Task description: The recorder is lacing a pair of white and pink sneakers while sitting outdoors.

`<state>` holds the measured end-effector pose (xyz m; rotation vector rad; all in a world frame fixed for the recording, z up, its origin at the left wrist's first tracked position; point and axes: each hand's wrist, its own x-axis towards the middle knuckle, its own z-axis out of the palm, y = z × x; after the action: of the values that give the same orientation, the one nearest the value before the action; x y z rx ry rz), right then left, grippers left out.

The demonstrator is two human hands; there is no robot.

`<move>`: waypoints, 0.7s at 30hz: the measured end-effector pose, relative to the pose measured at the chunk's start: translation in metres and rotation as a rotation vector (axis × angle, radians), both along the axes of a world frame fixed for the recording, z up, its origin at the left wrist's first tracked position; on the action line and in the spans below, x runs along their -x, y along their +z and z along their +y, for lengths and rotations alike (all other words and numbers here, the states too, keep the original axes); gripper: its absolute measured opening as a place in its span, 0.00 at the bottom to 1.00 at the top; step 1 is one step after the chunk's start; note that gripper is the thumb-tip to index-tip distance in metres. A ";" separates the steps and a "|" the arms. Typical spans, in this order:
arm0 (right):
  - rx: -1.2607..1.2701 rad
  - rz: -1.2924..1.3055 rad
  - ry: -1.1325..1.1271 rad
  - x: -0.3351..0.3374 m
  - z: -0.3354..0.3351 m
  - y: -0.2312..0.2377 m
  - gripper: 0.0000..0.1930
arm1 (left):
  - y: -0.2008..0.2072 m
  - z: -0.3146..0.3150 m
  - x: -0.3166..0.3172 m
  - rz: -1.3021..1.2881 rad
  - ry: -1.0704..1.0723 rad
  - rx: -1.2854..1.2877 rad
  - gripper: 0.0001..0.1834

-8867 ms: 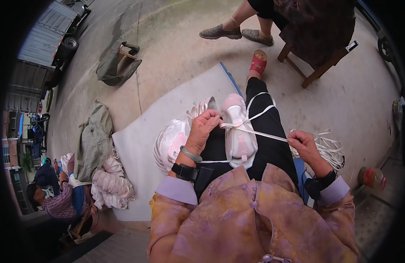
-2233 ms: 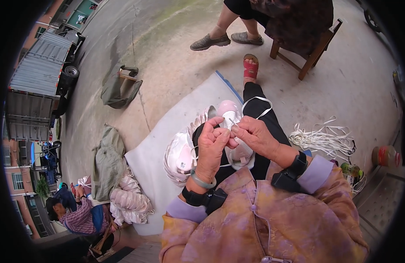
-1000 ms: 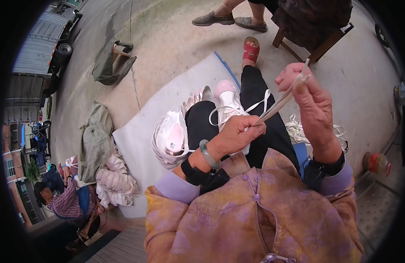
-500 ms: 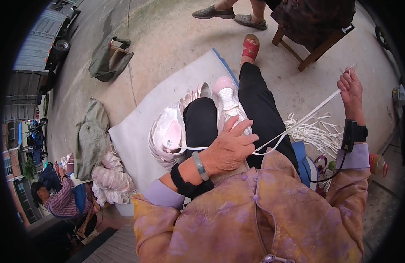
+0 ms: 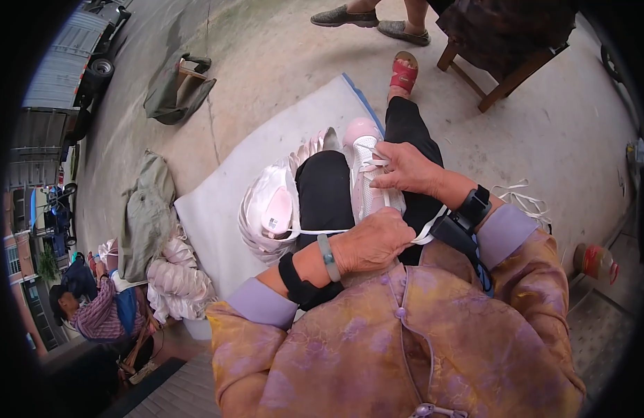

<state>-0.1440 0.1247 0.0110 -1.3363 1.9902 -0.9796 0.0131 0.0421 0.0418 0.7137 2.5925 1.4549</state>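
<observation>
A white lace-up shoe [image 5: 360,189] with a pink toe rests between my knees, its toe pointing away from me. Over its lacing area, my right hand [image 5: 412,168] pinches a white shoelace [image 5: 375,163] between thumb and fingers. My left hand [image 5: 376,240] is closed at the near end of the shoe, and lace shows on both sides of its fingers. What lies inside that fist is partly hidden. Another stretch of white lace crosses my left thigh toward a nested row of pale pink shoes [image 5: 277,212], the nearest showing a pink insole.
A pale sheet [image 5: 224,167] covers the ground ahead. Loose white laces [image 5: 524,198] lie beyond my right forearm. Bundled pink shoes [image 5: 179,282] and a grey-green cloth [image 5: 146,209] are at left. Another person's legs and a wooden stool [image 5: 503,90] stand at the far right.
My right hand has come from far out at the right, where it held the lace taut, in to the shoe's lacing. My left hand has closed and drawn slightly nearer.
</observation>
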 end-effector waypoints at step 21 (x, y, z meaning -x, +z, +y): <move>0.024 1.016 0.824 -0.017 -0.054 0.013 0.04 | -0.010 -0.010 -0.005 -0.062 0.087 -0.102 0.06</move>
<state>-0.1267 0.0703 0.0243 -2.6773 1.6363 0.1317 0.0180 0.0323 0.0313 0.5635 2.5481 1.6173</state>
